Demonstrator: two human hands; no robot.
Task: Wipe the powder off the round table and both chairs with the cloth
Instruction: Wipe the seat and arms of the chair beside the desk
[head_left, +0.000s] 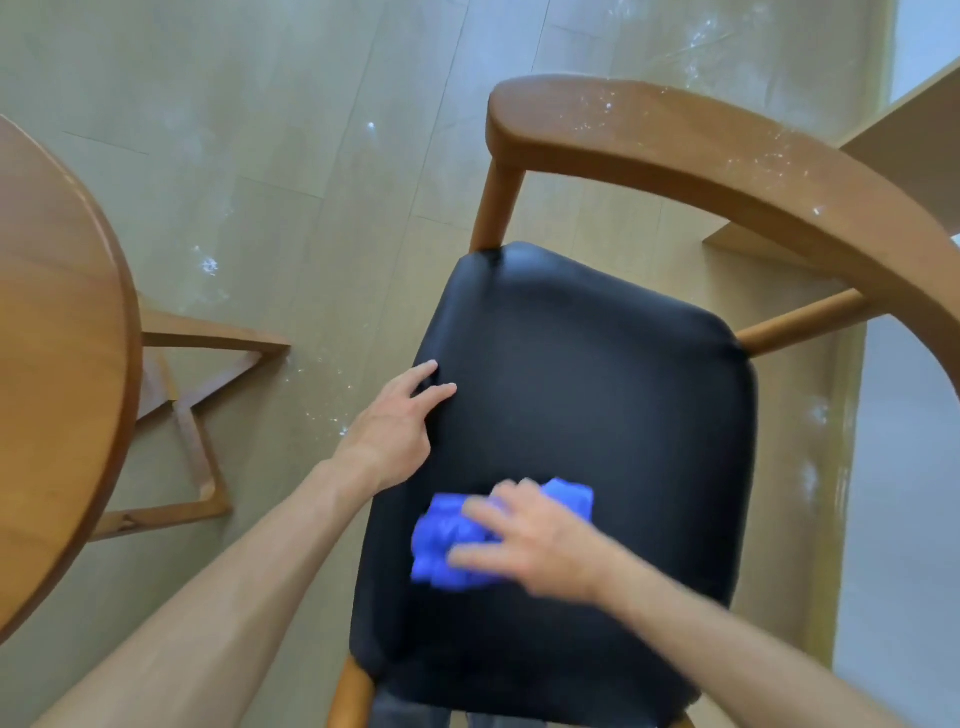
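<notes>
Looking straight down at a wooden chair with a black padded seat. Right hand pressed flat on a crumpled blue cloth, fingers spread and fairly straight over the top of it rather than curled around, all a bit motion-blurred. Cloth sitting toward the near left part of the seat, bunched up, sticking out past the fingers on the left and peeking out behind the hand too. Left hand resting on the left edge of the seat, fingers relaxed and extended, tips lying on the black padding, not gripping anything. Seat itself looking pretty clean and dark. Curved wooden backrest rail still dusted with white powder, specks scattered along its top from the left end round toward the right. More white specks on the pale wood floor, between the chair and the round table, and some farther back past the rail. Round table at the left edge of the view, just its brown top and rim showing, with its angled wooden base on the floor below.
</notes>
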